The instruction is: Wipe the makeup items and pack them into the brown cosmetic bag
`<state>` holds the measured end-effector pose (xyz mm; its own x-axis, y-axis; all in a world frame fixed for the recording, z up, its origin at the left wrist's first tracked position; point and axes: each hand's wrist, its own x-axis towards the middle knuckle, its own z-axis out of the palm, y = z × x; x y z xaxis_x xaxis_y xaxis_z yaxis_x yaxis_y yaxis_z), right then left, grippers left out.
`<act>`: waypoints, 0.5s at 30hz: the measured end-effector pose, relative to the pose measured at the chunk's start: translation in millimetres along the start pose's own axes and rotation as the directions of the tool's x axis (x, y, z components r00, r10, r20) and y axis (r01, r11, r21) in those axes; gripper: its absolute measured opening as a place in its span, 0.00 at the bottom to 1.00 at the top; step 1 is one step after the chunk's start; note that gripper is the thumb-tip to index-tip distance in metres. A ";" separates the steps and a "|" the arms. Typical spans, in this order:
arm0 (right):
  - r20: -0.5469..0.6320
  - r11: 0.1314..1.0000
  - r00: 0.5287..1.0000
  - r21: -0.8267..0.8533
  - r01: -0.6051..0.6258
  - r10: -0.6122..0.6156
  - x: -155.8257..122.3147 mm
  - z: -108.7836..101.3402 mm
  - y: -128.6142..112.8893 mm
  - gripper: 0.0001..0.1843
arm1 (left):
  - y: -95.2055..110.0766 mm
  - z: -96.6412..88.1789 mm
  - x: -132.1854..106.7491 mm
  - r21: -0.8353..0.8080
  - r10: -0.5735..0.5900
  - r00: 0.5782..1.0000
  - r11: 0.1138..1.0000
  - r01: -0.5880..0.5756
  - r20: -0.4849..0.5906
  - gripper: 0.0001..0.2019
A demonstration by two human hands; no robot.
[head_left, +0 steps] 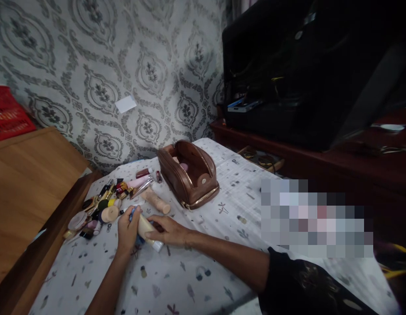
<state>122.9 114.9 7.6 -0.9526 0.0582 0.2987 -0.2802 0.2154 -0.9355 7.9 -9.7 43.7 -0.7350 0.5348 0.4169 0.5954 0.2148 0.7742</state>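
Bag of brown leather, boxy and gold-zipped (175,179), stands with its mouth open on a white printed sheet (203,288). We mark the sheet's borders: wooden board (35,183) far left of the bag, dark red wooden cabinet (307,162) to its right. Bare sheet shows on the bag's near side. Nearer us than the bag and left of it, our right hand (168,229) pinches a cream tube with white cap (144,226) between thumb and fingers. Our left hand (126,227) curls round a blue item (139,239) against the tube; mostly covered, we cannot identify it. Pinkish contents (184,166) sit half hidden inside the bag. Pixel blocks (317,218) mask a patch right of it. Peach tube (155,200) lies between bag and hands; heaped cosmetics (109,214) crowd the bag's left.
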 end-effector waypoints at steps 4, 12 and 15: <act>0.015 0.999 0.999 -0.033 -0.029 0.030 -1.4 1.8 -2.4 0.25 | 0.9 0.4 -0.7 0.012 0.009 1.000 1.000 -0.009 -0.027 0.23; 0.007 0.997 1.000 -0.072 0.005 -0.005 0.0 2.3 6.3 0.24 | -5.5 0.1 1.7 -0.099 -0.141 0.976 0.987 0.126 -0.165 0.27; -0.014 0.999 1.000 -0.033 0.000 -0.001 1.1 3.1 10.3 0.20 | -9.7 1.2 1.7 -0.242 -0.236 0.950 0.952 0.185 -0.203 0.27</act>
<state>118.5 114.2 -2.3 -0.9506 0.0722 0.3020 -0.2762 0.2475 -0.9287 1.3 -9.9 36.3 -0.9050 0.2913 0.3100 0.3526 0.1059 0.9298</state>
